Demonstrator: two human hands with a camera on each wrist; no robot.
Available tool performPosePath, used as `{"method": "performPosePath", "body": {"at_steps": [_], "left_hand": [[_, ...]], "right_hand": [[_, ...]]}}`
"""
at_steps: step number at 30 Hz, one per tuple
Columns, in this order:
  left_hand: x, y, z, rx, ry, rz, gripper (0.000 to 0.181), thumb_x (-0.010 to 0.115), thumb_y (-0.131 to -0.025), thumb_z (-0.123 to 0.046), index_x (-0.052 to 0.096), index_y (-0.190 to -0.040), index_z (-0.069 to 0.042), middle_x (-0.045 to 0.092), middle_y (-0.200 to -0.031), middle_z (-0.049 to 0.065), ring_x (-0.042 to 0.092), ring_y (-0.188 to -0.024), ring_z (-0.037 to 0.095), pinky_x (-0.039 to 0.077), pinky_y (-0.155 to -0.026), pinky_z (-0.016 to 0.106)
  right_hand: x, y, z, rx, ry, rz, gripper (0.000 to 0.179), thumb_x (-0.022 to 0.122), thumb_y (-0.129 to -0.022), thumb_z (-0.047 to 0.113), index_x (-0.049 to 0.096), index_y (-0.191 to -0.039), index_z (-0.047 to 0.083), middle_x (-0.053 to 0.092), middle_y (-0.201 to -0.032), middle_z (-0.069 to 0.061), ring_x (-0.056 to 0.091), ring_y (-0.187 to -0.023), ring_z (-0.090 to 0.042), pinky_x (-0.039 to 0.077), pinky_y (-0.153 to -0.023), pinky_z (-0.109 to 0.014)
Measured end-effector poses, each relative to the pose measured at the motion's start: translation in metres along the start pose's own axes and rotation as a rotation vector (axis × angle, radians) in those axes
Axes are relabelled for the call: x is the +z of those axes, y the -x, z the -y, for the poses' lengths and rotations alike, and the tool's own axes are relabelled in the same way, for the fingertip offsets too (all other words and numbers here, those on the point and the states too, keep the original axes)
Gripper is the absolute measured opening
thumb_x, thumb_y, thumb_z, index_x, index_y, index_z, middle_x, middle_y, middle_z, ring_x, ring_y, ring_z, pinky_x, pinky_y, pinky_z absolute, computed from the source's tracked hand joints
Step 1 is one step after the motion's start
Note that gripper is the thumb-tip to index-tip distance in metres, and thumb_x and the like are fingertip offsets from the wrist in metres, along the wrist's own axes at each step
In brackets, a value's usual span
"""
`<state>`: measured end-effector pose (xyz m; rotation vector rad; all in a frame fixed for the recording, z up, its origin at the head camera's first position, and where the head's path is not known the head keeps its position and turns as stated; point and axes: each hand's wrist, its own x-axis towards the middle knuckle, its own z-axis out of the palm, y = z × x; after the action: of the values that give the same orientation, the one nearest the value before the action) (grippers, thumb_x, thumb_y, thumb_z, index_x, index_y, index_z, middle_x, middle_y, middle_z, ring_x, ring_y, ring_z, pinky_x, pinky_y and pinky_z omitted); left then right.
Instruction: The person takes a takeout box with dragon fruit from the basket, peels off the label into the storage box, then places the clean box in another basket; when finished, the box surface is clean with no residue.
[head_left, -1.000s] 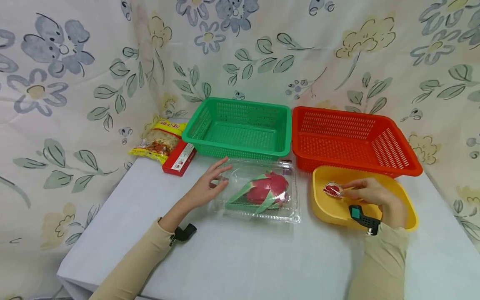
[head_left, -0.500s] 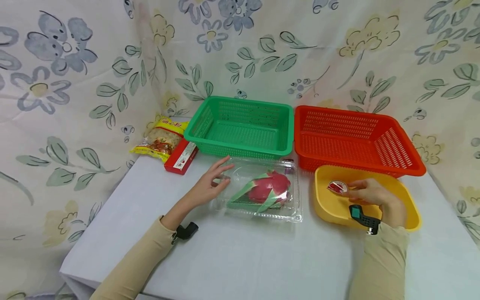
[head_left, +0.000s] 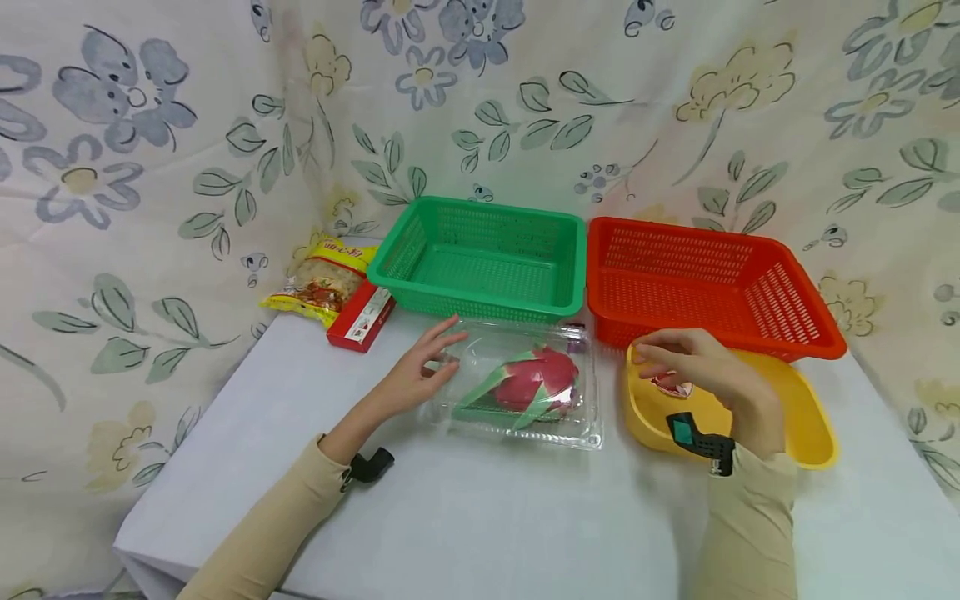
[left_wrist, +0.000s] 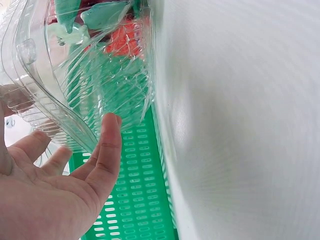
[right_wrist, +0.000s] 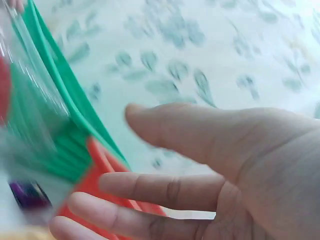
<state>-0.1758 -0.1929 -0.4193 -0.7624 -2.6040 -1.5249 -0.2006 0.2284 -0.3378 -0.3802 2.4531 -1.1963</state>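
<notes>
A clear plastic clamshell box point(head_left: 480, 337) lies on the white table with a red and green dragon fruit point(head_left: 536, 379) in it. My left hand point(head_left: 408, 379) is at the box's left side, fingers loosely spread; in the left wrist view the fingertips point(left_wrist: 111, 131) lie by its rim. Above the left part of a yellow basin point(head_left: 798, 417) is my right hand point(head_left: 701, 367). It holds nothing, and its fingers point(right_wrist: 145, 192) are extended and apart from the thumb. Below it in the basin lies a small red and white item point(head_left: 678, 388), partly hidden by the hand.
Behind stand a green basket point(head_left: 487, 267) and a red basket point(head_left: 690, 292), side by side. At the left are a yellow food bag point(head_left: 322, 279) and a red box point(head_left: 362, 317). A small purple thing point(right_wrist: 30, 195) sits by the clamshell. Floral cloth point(head_left: 525, 100) hangs behind.
My right hand has let go of the small red and white item, leaving it in the yellow basin, and has moved up and left. My left hand has stayed at the clamshell.
</notes>
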Motion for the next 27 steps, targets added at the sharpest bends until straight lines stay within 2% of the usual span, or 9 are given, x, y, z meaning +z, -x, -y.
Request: {"method": "performPosePath", "body": {"at_steps": [3, 7, 10, 15, 17, 21, 25, 27], "left_hand": [[-0.001, 0.000, 0.001, 0.014, -0.001, -0.001, 0.048, 0.058, -0.098, -0.006, 0.048, -0.146, -0.006, 0.021, -0.162, 0.010, 0.061, -0.106, 0.027, 0.057, -0.078, 0.035], [-0.002, 0.001, 0.002, 0.022, -0.010, 0.007, 0.048, 0.058, -0.099, -0.008, 0.048, -0.146, -0.006, 0.021, -0.162, 0.011, 0.062, -0.107, 0.027, 0.057, -0.078, 0.036], [-0.004, -0.001, 0.002, 0.023, -0.026, 0.009, 0.048, 0.058, -0.100, -0.012, 0.048, -0.146, -0.007, 0.022, -0.162, 0.008, 0.062, -0.109, 0.028, 0.057, -0.080, 0.038], [-0.006, -0.005, 0.000, 0.036, -0.032, 0.004, 0.047, 0.059, -0.099, -0.013, 0.050, -0.144, -0.006, 0.026, -0.161, 0.006, 0.057, -0.119, 0.038, 0.054, -0.087, 0.046], [-0.007, -0.007, -0.001, 0.039, -0.041, -0.020, 0.046, 0.061, -0.098, -0.013, 0.052, -0.142, -0.005, 0.030, -0.159, 0.008, 0.055, -0.122, 0.042, 0.052, -0.090, 0.050], [-0.016, -0.008, -0.006, 0.020, -0.085, -0.093, 0.046, 0.062, -0.097, -0.016, 0.054, -0.140, -0.005, 0.041, -0.152, 0.013, 0.056, -0.121, 0.042, 0.050, -0.092, 0.053], [-0.036, -0.011, -0.013, -0.008, -0.096, -0.167, 0.044, 0.062, -0.098, -0.017, 0.055, -0.140, -0.007, 0.052, -0.141, 0.014, 0.061, -0.115, 0.034, 0.051, -0.092, 0.049], [-0.048, -0.017, -0.014, 0.000, -0.077, -0.240, 0.042, 0.063, -0.098, -0.016, 0.057, -0.138, -0.007, 0.055, -0.137, 0.014, 0.062, -0.112, 0.031, 0.052, -0.090, 0.047]], "right_hand": [[0.022, -0.014, 0.018, -0.022, -0.022, 0.029, 0.058, 0.058, -0.099, 0.040, 0.050, -0.139, -0.002, 0.056, -0.130, -0.026, 0.066, -0.101, -0.036, 0.057, -0.080, -0.041], [0.043, -0.025, 0.029, -0.009, -0.039, 0.059, 0.066, 0.062, -0.097, 0.036, 0.039, -0.144, -0.005, 0.050, -0.132, -0.030, 0.068, -0.097, -0.036, 0.058, -0.080, -0.042], [0.051, -0.029, 0.031, 0.004, -0.058, 0.052, 0.067, 0.064, -0.097, 0.030, 0.036, -0.144, -0.008, 0.052, -0.129, -0.032, 0.069, -0.090, -0.032, 0.058, -0.078, -0.043], [0.052, -0.031, 0.031, 0.013, -0.062, 0.035, 0.063, 0.064, -0.097, 0.027, 0.038, -0.142, -0.009, 0.054, -0.126, -0.031, 0.069, -0.084, -0.027, 0.059, -0.076, -0.040], [0.051, -0.031, 0.031, 0.014, -0.058, 0.035, 0.063, 0.064, -0.097, 0.027, 0.038, -0.142, -0.008, 0.054, -0.126, -0.031, 0.069, -0.084, -0.027, 0.059, -0.076, -0.041], [0.052, -0.033, 0.030, -0.005, -0.031, 0.036, 0.063, 0.065, -0.096, 0.029, 0.039, -0.140, -0.008, 0.056, -0.122, -0.029, 0.067, -0.085, -0.027, 0.058, -0.078, -0.043], [0.054, -0.034, 0.029, -0.030, -0.018, 0.030, 0.061, 0.066, -0.096, 0.030, 0.041, -0.138, -0.007, 0.057, -0.119, -0.026, 0.065, -0.086, -0.027, 0.058, -0.079, -0.045], [0.055, -0.035, 0.029, -0.035, -0.019, 0.023, 0.060, 0.066, -0.096, 0.030, 0.042, -0.137, -0.007, 0.058, -0.118, -0.026, 0.065, -0.086, -0.027, 0.058, -0.079, -0.045]]}}
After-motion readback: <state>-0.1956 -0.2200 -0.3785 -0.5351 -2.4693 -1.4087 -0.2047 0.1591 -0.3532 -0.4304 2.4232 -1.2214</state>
